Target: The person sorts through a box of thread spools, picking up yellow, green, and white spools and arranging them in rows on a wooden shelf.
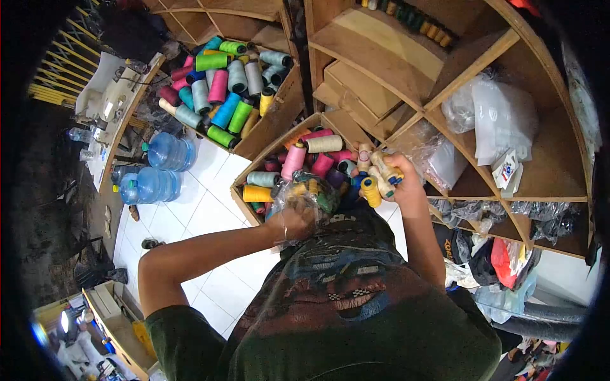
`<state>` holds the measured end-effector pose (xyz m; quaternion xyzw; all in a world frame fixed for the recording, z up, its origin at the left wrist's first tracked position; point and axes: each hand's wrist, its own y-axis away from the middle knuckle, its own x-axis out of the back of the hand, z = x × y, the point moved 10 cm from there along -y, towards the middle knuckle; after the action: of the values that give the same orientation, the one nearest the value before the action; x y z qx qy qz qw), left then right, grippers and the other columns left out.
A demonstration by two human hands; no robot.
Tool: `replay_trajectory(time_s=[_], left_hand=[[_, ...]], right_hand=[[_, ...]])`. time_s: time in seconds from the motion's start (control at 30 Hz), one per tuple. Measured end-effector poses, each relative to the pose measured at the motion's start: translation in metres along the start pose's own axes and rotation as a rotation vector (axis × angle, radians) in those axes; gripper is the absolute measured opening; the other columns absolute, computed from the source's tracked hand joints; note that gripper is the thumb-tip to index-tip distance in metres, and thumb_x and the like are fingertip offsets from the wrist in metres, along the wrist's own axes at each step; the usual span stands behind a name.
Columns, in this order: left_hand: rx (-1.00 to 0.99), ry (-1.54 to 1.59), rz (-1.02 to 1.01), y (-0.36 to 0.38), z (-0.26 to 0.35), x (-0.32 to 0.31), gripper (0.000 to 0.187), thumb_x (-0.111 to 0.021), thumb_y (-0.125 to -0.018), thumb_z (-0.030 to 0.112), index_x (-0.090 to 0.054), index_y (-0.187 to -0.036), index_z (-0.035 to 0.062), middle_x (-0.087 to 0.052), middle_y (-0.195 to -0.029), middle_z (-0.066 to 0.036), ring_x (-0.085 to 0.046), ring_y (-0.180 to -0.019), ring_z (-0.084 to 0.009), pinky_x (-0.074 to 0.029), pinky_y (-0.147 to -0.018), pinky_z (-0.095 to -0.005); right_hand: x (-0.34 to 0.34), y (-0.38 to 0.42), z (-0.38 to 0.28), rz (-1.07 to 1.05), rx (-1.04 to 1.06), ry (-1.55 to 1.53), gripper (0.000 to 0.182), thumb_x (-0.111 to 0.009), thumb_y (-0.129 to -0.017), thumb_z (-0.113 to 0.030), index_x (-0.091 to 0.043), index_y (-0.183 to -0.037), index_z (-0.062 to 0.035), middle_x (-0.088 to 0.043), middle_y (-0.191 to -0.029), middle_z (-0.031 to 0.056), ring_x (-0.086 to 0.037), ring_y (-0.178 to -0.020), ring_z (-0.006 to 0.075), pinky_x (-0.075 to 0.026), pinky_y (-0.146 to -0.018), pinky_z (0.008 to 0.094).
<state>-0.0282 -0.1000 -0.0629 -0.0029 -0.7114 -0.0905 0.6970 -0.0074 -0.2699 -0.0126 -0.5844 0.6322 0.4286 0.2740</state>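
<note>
My left hand is closed on a clear plastic bag, which has dark and yellow spools showing inside it. My right hand grips a bunch of several small thread spools, cream ones and a yellow one among them. Both hands are over the near edge of a cardboard box filled with larger cones of thread. A pink cone stands upright in that box, and a cream cone lies behind it. The bag hides part of the box's contents.
Beyond the box is another carton heaped with coloured thread cones. Wooden shelves with plastic packets rise at the right. Large blue water bottles are on the white tiled floor at left, near a sewing machine.
</note>
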Motion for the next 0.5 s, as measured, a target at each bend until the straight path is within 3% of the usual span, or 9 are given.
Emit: replay_trajectory(time_s=[0.07, 0.17, 0.5], left_hand=[[-0.039, -0.065, 0.012, -0.003, 0.005, -0.007, 0.050, -0.054, -0.078, 0.019, -0.050, -0.121, -0.0059, -0.053, -0.109, -0.028, -0.055, -0.101, -0.0455, -0.053, -0.072, -0.0537], [0.100, -0.034, -0.067, -0.005, 0.003, -0.039, 0.051, -0.056, -0.077, 0.019, -0.050, -0.119, -0.0087, -0.054, -0.108, -0.026, -0.054, -0.104, -0.0451, -0.052, -0.072, -0.0558], [0.043, 0.013, 0.045, -0.011, 0.005, -0.005, 0.038, -0.055, -0.077, 0.018, -0.060, -0.105, -0.0063, -0.057, -0.101, -0.023, -0.058, -0.092, -0.0426, -0.052, -0.068, -0.0534]], right_hand=[[-0.006, 0.000, -0.003, 0.040, 0.022, 0.033, 0.058, -0.055, -0.075, -0.023, -0.048, -0.126, 0.0046, -0.058, -0.115, 0.0184, -0.061, -0.094, 0.0308, -0.050, -0.083, 0.0414], [-0.002, -0.011, 0.000, -0.056, -0.023, -0.030, 0.059, -0.055, -0.075, -0.023, -0.047, -0.127, 0.0041, -0.058, -0.114, 0.0179, -0.062, -0.093, 0.0315, -0.052, -0.082, 0.0421], [-0.004, 0.000, -0.002, -0.038, 0.020, -0.033, 0.058, -0.055, -0.074, -0.022, -0.048, -0.125, 0.0050, -0.059, -0.112, 0.0184, -0.062, -0.092, 0.0321, -0.052, -0.081, 0.0438]])
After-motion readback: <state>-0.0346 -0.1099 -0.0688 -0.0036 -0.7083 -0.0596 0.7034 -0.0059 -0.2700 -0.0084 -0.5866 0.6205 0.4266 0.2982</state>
